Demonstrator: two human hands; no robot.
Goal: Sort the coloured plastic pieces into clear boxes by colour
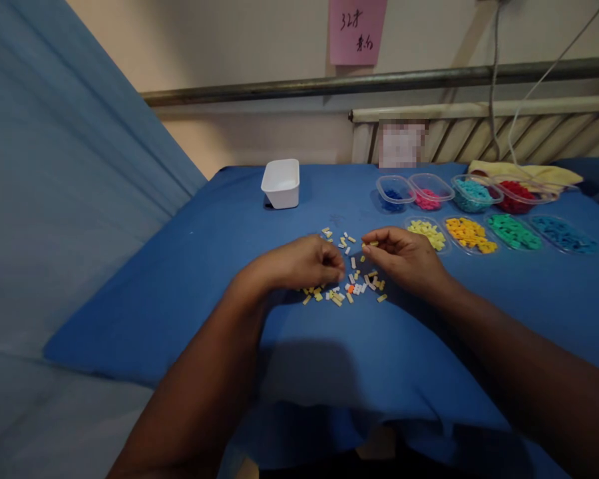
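Note:
Small loose plastic pieces (337,300), much like tiny building bricks, lie scattered on the blue cloth, mostly pale yellow and white. A single orange piece (350,289) is among them. My left hand (304,263) is over the left side of the scatter with its fingers curled together; whatever they may hold is hidden. On the other side, my right hand (404,258) pinches a small pale yellow piece (374,243) between thumb and fingertips.
A white tub (281,186) stands at the back. To the right are clear containers of sorted pieces, including yellow (469,234), green (513,231) and red (517,195). A yellow cloth (544,174) lies behind them. A curtain (80,133) hangs at left; a radiator (459,133) lines the wall.

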